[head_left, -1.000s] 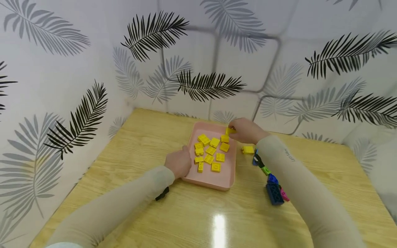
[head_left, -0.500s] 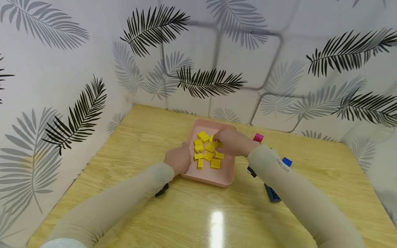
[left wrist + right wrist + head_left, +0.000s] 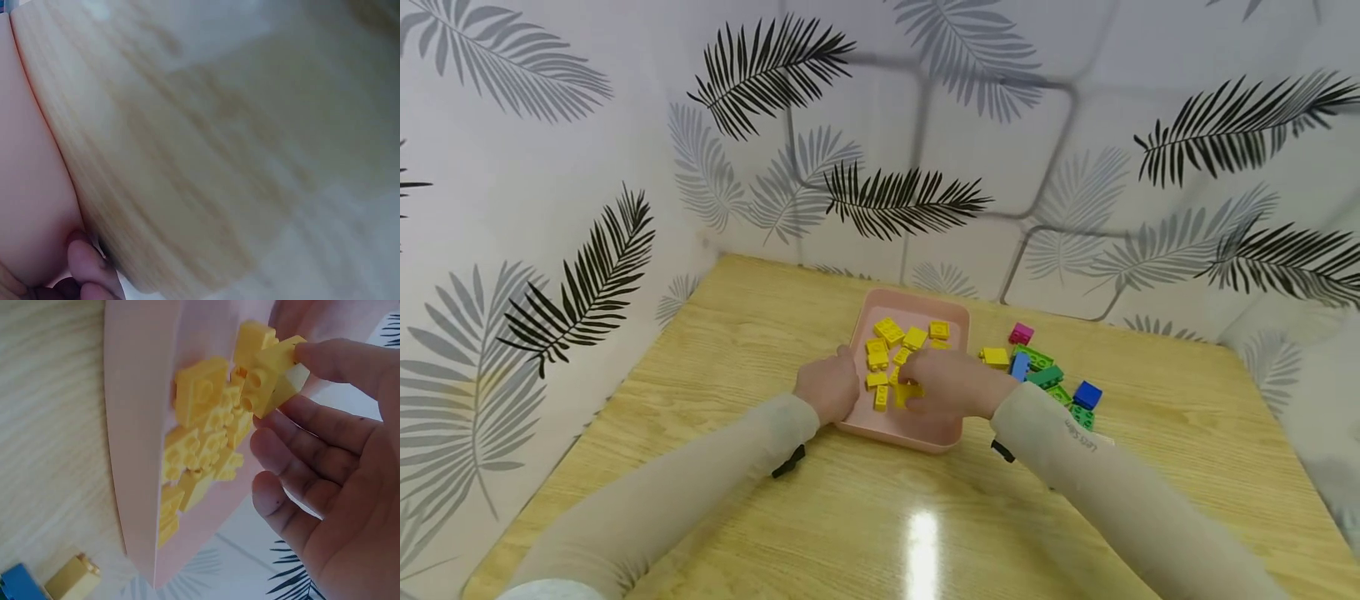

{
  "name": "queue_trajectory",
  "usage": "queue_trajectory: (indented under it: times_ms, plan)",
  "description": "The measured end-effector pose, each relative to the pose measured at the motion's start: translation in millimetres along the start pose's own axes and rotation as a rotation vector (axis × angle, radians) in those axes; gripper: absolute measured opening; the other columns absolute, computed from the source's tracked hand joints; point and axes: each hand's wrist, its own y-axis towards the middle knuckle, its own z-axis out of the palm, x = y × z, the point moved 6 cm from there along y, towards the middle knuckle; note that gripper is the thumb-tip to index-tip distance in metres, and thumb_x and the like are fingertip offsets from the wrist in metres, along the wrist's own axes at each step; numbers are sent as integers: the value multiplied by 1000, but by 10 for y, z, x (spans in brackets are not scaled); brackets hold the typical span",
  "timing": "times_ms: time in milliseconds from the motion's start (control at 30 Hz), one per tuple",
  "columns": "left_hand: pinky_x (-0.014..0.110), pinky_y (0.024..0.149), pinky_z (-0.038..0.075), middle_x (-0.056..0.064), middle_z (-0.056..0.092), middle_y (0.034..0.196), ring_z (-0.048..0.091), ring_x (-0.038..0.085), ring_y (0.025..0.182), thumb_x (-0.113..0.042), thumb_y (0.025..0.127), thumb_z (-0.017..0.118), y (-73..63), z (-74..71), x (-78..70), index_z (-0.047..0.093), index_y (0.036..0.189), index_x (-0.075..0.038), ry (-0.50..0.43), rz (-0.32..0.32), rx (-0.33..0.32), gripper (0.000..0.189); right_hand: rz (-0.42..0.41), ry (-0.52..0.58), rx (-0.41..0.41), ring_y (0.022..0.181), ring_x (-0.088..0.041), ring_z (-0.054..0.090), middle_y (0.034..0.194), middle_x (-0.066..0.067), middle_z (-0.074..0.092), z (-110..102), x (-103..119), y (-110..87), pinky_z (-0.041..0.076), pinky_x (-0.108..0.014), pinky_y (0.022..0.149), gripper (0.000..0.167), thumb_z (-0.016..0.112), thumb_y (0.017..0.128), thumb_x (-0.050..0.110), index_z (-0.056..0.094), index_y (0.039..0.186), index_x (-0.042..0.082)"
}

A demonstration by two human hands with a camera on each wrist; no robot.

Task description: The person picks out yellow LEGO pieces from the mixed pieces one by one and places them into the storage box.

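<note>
A pink tray (image 3: 902,435) lies on the table with several yellow toy building bricks (image 3: 889,332) in it. My left hand (image 3: 827,385) grips the tray's left rim; in the left wrist view only some curled fingers (image 3: 90,265) show, at the lower left. Over the near half of the tray, my right hand (image 3: 951,382) pinches a yellow brick (image 3: 281,375) between thumb and fingers. In the right wrist view that brick is at the upper right, close against other yellow bricks (image 3: 200,390). The head view shows it partly covered by the hand.
Right of the tray lies a yellow brick (image 3: 996,357), beside a pink brick (image 3: 1021,333), a blue brick (image 3: 1087,394) and several green bricks (image 3: 1045,377). My right sleeve covers part of this group. A patterned wall (image 3: 910,125) stands behind the table (image 3: 760,333).
My right hand has moved from the tray's far right corner toward the near side, over the bricks. Its sleeve now uncovers more loose coloured bricks. My left hand stays at the rim.
</note>
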Motion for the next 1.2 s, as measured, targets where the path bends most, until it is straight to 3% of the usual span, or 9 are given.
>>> queue_trajectory:
  times_ms: [100,233,433,600,733,900,1033,1200]
  plan:
    - [36,61,56,9,65,83,61,16,65,-25,106,42,0,5,-2,36,148,6,-21,2,6,52,9,11,30,102,-13,62,119,6,70,93,25,-5,49,-38,103,35,73,90,32,71,124,22]
    - [37,63,56,10,67,89,62,18,68,-25,106,43,-16,21,32,35,149,6,-43,-7,17,54,-35,4,53,85,-11,61,100,10,69,187,106,21,52,-32,92,29,72,90,31,73,118,24]
    - [38,61,56,11,68,88,62,18,67,-24,104,45,-41,19,85,34,149,8,-21,-15,4,56,-103,-71,47,76,-12,57,85,8,64,221,219,69,50,-29,80,23,71,90,31,74,110,20]
    - [38,61,55,12,67,87,62,19,66,-23,105,44,-39,-1,36,32,150,9,-26,2,22,57,-105,-112,45,78,-11,57,95,7,69,244,207,38,53,-31,85,28,73,91,32,74,115,18]
    - [40,64,56,13,68,90,62,19,68,-24,105,43,-18,-13,-3,34,149,9,-19,4,25,56,-79,-59,29,91,-10,63,110,5,71,200,142,-2,53,-34,94,31,69,93,32,73,120,19]
    - [42,67,57,14,69,92,63,20,70,-24,105,44,-5,-44,18,35,148,8,14,-8,14,55,-31,5,-51,102,-13,63,116,4,70,-36,-26,-39,54,-36,93,29,65,98,33,72,121,18]
    - [42,67,57,13,67,90,62,20,70,-25,105,44,-19,-40,-7,34,149,8,6,-9,17,56,-54,-29,-175,86,-13,61,101,3,69,-267,-258,-149,54,-33,78,23,68,96,28,74,113,14]
    - [39,63,56,10,65,83,61,19,65,-26,105,44,-39,-7,-14,32,150,7,-6,-13,29,57,-7,-9,-240,77,-14,56,92,3,66,-373,-644,-245,50,-32,73,20,68,95,26,74,109,13]
